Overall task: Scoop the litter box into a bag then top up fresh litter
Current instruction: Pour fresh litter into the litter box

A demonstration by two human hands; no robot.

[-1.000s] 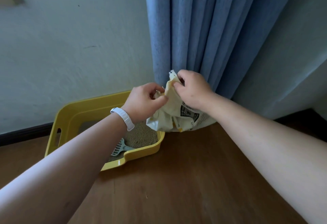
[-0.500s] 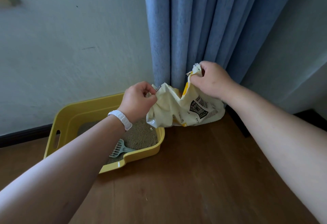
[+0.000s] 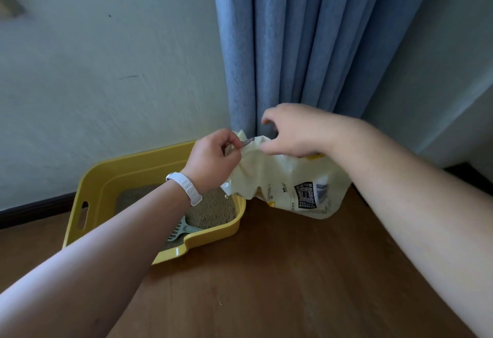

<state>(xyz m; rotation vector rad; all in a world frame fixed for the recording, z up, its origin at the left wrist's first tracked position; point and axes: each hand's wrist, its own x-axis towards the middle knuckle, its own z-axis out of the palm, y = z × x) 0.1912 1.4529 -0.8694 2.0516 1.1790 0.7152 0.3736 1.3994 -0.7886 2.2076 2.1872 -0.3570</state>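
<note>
A cream litter bag (image 3: 282,185) with a printed code stands crumpled on the wooden floor against the curtain, its lower left corner over the right rim of the yellow litter box (image 3: 128,171). My left hand (image 3: 213,157) pinches a small grey clip (image 3: 248,141) at the bag's gathered top. Just right of it, my right hand (image 3: 298,131) is over the bag's top, thumb and forefinger apart around the folded edge. Tan litter (image 3: 213,211) fills the box, and a grey-green slotted scoop (image 3: 181,231) lies in its near corner.
A blue curtain (image 3: 293,44) hangs straight behind the bag, with a pale wall (image 3: 106,71) to its left and a dark baseboard (image 3: 34,208) below. The litter box sits against that wall. Brown wooden floor (image 3: 266,284) stretches toward me.
My right hand let go of the bag's raised top corner and moved down and left toward my left hand. The bag's top sank and slumped rightward. My left hand kept its pinch.
</note>
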